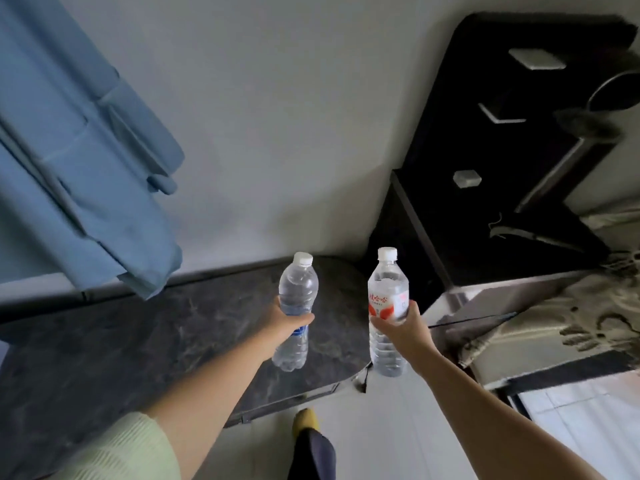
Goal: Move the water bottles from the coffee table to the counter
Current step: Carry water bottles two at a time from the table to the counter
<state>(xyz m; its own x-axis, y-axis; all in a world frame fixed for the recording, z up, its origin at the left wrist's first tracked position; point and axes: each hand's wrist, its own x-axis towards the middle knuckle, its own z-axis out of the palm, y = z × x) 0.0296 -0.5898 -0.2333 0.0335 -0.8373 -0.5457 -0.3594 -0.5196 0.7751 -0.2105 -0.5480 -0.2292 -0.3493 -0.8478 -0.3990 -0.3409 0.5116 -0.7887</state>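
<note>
My left hand (289, 323) is closed around a clear water bottle with a blue label (297, 292) and a white cap. It hangs upright over the right end of the dark marbled counter (138, 341). My right hand (401, 329) grips a second clear water bottle with a red and white label (387, 296), also capped white. This one is upright too, held just past the counter's rounded right end, above the pale floor. Whether either bottle touches the counter cannot be told.
A blue curtain (79, 150) hangs over the counter's left back part. A black panel with switches (502, 150) stands at the right, beside a bed with patterned cloth (571, 317). A small cable (362, 379) dangles at the counter's end. My yellow slipper (304, 420) is on the floor.
</note>
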